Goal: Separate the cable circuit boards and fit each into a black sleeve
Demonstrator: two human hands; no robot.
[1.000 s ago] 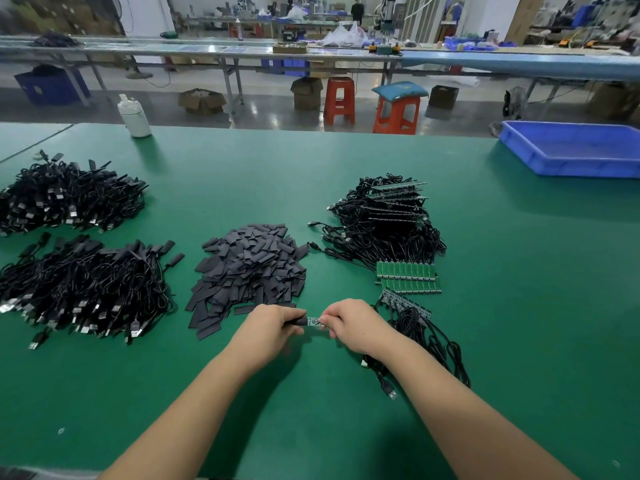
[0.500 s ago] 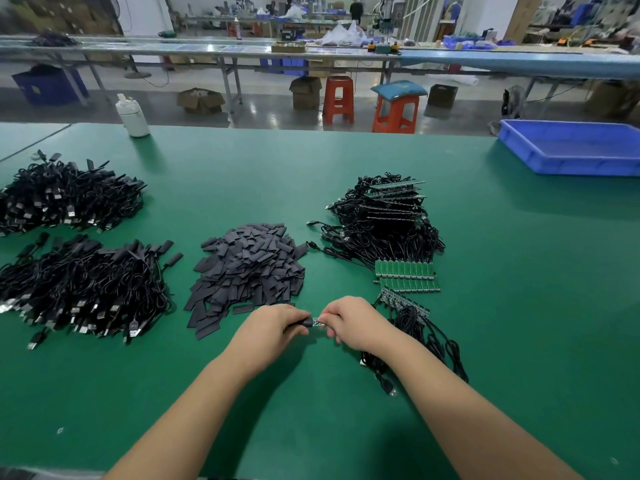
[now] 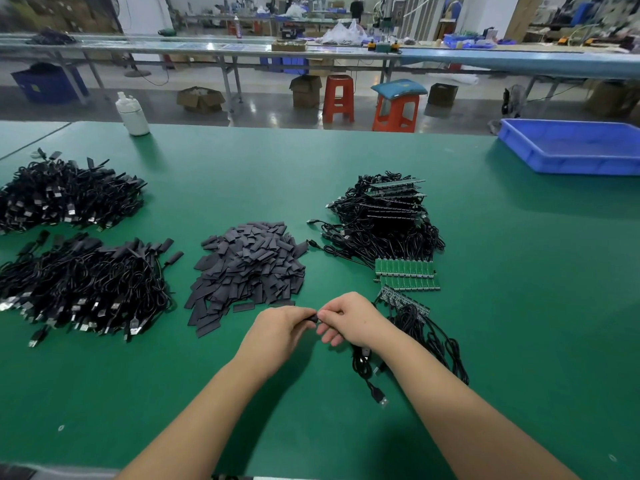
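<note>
hands (image 3: 317, 318) pinching black sleeve (image 3: 312, 319), no legible writing

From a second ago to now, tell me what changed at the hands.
The hands closed together: the left hand slid the black sleeve toward the right hand, covering the circuit board that showed between them earlier. Both hands kept their grip; the piles stayed put.

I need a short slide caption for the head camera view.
Both hands, left and right, hold one black sleeve near the sleeve pile.
</note>
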